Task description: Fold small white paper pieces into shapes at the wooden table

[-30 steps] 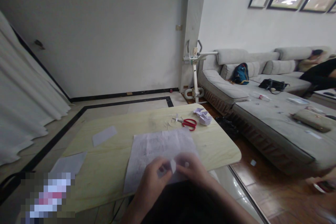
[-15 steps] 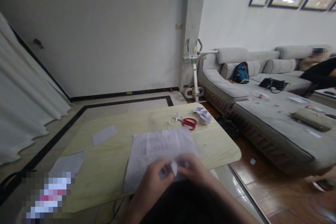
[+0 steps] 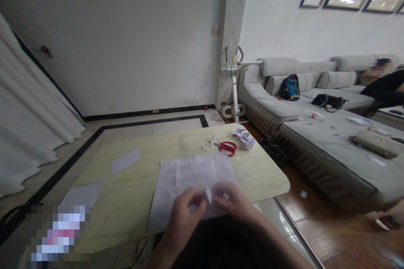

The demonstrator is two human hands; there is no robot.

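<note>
Between my fingertips is a small piece of folded white paper, pinched from both sides above the table's near edge. My left hand is closed on its left side, thumb and forefinger together. My right hand, somewhat blurred, grips it from the right. Under both hands lies a large, creased printed sheet. Beyond that sheet rest red-handled scissors, with thin paper scraps beside the blades. Folded paper shapes sit together near the far right corner.
The pale wooden table carries a small white paper and another sheet at its left. A grey sofa stands to the right, with a person on it. An exercise machine stands behind the table.
Both hands have shifted very slightly, and the folded paper between them has moved up a little. Everything else on the table stays where it was.
</note>
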